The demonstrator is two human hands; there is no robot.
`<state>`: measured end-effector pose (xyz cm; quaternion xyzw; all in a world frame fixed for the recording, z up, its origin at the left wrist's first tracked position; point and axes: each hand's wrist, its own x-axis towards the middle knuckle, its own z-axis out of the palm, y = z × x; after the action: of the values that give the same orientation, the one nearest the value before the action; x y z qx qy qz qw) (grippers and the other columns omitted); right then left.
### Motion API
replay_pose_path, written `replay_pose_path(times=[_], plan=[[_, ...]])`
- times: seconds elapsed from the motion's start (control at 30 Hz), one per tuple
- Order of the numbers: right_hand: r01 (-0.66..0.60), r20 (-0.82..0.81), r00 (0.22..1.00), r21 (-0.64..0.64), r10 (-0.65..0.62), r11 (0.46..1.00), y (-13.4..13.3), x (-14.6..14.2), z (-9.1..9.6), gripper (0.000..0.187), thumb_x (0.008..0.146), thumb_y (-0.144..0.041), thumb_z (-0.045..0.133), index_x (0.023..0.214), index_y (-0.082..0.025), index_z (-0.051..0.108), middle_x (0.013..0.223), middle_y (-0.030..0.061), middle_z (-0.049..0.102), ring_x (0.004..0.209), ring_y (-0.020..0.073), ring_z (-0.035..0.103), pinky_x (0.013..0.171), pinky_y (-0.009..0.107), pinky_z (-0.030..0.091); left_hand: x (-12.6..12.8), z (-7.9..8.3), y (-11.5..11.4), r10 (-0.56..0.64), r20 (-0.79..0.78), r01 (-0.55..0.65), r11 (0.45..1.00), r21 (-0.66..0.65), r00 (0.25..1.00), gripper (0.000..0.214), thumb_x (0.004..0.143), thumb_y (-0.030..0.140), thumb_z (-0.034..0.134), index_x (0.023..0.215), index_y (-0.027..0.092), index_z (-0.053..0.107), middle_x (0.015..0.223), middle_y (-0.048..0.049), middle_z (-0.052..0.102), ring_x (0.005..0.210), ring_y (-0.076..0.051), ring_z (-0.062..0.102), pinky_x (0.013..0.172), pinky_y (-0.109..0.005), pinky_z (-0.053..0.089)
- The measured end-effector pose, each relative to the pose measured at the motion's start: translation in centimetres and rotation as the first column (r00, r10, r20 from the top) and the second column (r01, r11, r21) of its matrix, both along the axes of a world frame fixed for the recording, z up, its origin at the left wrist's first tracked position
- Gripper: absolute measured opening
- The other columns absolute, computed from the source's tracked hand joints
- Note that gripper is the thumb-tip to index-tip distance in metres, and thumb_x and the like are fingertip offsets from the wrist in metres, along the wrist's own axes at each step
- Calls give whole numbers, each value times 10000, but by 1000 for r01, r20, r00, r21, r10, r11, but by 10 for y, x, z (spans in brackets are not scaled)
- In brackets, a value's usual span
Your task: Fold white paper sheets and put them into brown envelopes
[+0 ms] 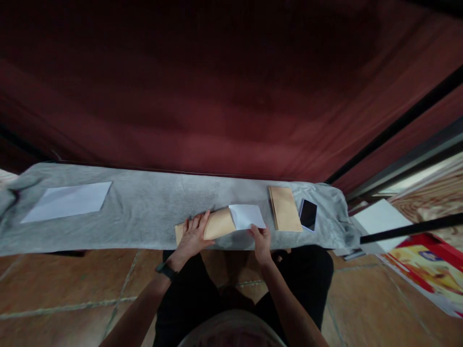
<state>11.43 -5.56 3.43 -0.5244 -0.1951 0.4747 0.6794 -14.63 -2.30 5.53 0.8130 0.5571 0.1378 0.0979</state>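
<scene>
A brown paper envelope point(220, 223) lies on the grey cloth in front of me, its opening toward the right. My left hand point(194, 236) rests flat on the left part of it, fingers spread, with a dark band on the wrist. At the envelope's right end, a folded white sheet of paper point(248, 216) sticks out, its left edge at the opening. How far it reaches inside is hidden. Thumb and fingers of my right hand point(261, 237) pinch the lower right corner of this paper.
Right of the hands lie a small stack of brown envelopes point(286, 208) and a phone point(308, 215). Far left is a white sheet point(68, 201). A dark red panel point(224, 120) rises behind the cloth-covered surface point(144, 207). A red and yellow box point(430, 270) stands at the lower right.
</scene>
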Motion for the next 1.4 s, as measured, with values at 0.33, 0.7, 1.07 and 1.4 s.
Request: replay_pose_path(times=[0.33,0.7,1.07,1.4], plan=[[-116,29,992,-101,119,988,3,27,0,373,564,-366,858,843,-187,686,757,2,715,622,147,640,586,276,581,0,-8,5,-80,-23,82,996,48,996,1151,724,455,771,1603,257,54,1406,-149,496,1337,-355,451,1176,-601,195],[-7,127,992,-81,17,997,8,20,0,345,690,-448,773,947,-246,660,856,-13,687,793,174,649,606,248,536,12,-2,7,-101,-39,103,993,64,994,1118,733,478,757,1599,254,85,1429,-160,483,1308,-361,472,1161,-611,214],[-124,346,926,-95,150,988,11,21,-3,74,670,-316,727,659,-246,703,594,-44,625,589,147,533,585,256,425,27,6,8,-154,-64,159,983,88,986,1126,724,457,767,1600,257,89,1459,-158,450,1337,-372,448,1168,-608,211],[-120,309,938,-137,157,983,17,18,-2,126,647,-340,686,613,-220,665,608,-31,642,618,150,557,592,252,417,30,6,9,-201,-114,211,973,91,973,1137,717,441,787,1598,249,94,1433,-172,475,1341,-368,452,1169,-634,189]])
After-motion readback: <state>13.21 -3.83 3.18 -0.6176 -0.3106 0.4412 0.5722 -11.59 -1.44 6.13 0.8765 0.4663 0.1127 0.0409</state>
